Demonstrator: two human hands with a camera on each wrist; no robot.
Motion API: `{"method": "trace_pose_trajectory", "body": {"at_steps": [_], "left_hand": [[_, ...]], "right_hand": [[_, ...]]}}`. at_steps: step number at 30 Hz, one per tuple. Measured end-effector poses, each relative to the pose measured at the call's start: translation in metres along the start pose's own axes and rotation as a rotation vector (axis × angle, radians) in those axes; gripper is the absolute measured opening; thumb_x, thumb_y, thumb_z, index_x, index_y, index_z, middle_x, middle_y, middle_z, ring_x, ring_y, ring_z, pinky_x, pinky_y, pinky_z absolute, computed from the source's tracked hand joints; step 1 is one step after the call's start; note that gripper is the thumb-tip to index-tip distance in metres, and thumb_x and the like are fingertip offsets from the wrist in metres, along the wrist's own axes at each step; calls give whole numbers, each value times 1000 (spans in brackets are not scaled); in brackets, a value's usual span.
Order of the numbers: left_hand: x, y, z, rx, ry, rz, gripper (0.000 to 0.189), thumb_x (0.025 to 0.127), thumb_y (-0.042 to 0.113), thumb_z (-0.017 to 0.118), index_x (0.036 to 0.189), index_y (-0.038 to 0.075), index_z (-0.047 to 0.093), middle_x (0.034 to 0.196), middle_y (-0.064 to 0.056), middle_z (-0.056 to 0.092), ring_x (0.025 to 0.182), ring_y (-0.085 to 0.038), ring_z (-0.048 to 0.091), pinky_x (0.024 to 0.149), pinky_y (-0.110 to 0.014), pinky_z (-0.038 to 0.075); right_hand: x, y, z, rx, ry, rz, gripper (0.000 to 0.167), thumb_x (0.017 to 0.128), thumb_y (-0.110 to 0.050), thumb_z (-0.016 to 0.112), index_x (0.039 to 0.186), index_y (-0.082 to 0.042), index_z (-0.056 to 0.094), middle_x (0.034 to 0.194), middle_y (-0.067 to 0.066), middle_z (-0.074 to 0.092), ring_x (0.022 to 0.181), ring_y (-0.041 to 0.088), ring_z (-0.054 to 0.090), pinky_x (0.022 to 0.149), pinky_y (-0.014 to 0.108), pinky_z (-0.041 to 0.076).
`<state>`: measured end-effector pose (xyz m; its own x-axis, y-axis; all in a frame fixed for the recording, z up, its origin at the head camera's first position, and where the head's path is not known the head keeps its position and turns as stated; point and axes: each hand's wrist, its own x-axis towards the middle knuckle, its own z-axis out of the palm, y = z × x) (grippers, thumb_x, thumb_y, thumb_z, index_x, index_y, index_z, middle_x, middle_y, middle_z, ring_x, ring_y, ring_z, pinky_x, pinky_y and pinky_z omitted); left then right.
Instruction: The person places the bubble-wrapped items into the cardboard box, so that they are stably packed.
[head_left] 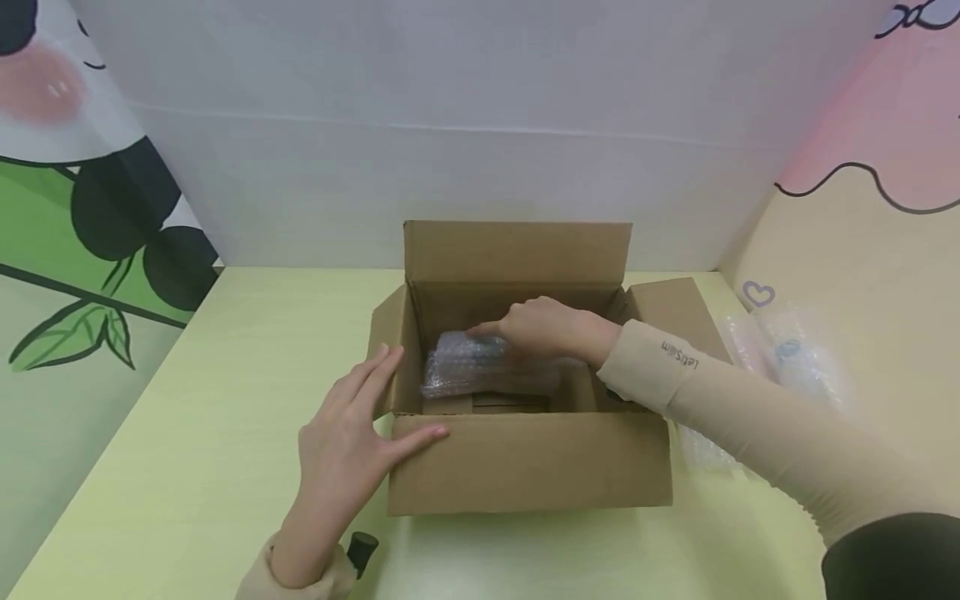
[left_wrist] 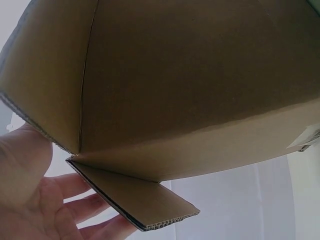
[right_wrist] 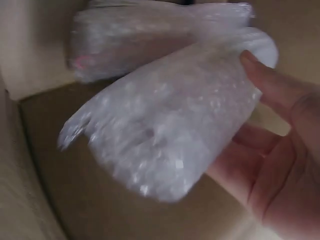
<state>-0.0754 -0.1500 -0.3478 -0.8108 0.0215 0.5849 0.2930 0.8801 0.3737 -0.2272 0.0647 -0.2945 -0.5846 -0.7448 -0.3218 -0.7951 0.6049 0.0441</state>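
An open cardboard box (head_left: 532,464) stands on the table with its flaps folded outward. Inside it, my right hand (head_left: 546,327) holds a bubble-wrapped package (right_wrist: 160,120), thumb on one side and fingers beneath. What the wrap contains cannot be made out. Another bubble-wrapped bundle (right_wrist: 132,40) lies beyond it in the box, with a touch of pink at one end. My left hand (head_left: 341,437) rests at the box's front left corner, thumb on the front flap and extended fingers against the left flap (left_wrist: 135,192).
Clear bubble wrap (head_left: 798,358) lies right of the box by the side wall, and more wrap (head_left: 708,450) shows beneath my right sleeve. A pale wall (head_left: 480,183) stands behind the yellow-green table (head_left: 247,400). Painted panels flank both sides.
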Motion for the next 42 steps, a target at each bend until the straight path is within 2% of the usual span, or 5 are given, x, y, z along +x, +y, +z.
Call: {"method": "trace_pose_trajectory", "body": {"at_steps": [4, 18, 24, 30, 42], "left_hand": [[0, 0, 0, 3, 1, 0, 96, 62, 74, 71, 137, 16, 56, 135, -8, 61, 116, -31, 62, 49, -29, 48], [1, 1, 1, 4, 6, 2, 95, 62, 73, 71, 137, 16, 56, 134, -9, 61, 115, -31, 63, 47, -26, 46], [0, 1, 2, 4, 13, 6, 95, 63, 73, 71, 137, 16, 56, 134, -9, 62, 115, -31, 63, 48, -27, 46], [0, -1, 3, 6, 10, 8, 95, 63, 72, 72, 137, 16, 55, 134, -8, 61, 114, -30, 63, 47, -24, 44], [2, -4, 4, 7, 3, -3, 95, 59, 64, 79, 137, 16, 55, 134, -9, 62, 115, -31, 63, 46, -20, 39]], "right_hand": [[1, 5, 10, 73, 15, -23, 67, 90, -12, 67, 148, -31, 39, 63, -2, 55, 52, 11, 37, 53, 28, 42], [1, 5, 12, -116, 158, -13, 59, 88, -3, 61, 142, -26, 50, 63, 1, 59, 51, 9, 33, 43, 27, 32], [-7, 9, -2, 9, 76, -7, 67, 87, -15, 71, 147, -25, 43, 100, 5, 71, 76, 17, 64, 68, 37, 55], [-31, 16, -30, 168, 37, 3, 74, 88, -23, 71, 151, -24, 33, 140, 5, 57, 114, 25, 63, 94, 43, 51], [-107, 48, -52, 231, 282, 116, 66, 91, -21, 68, 149, -22, 37, 124, 8, 66, 115, 26, 63, 89, 47, 51]]}}
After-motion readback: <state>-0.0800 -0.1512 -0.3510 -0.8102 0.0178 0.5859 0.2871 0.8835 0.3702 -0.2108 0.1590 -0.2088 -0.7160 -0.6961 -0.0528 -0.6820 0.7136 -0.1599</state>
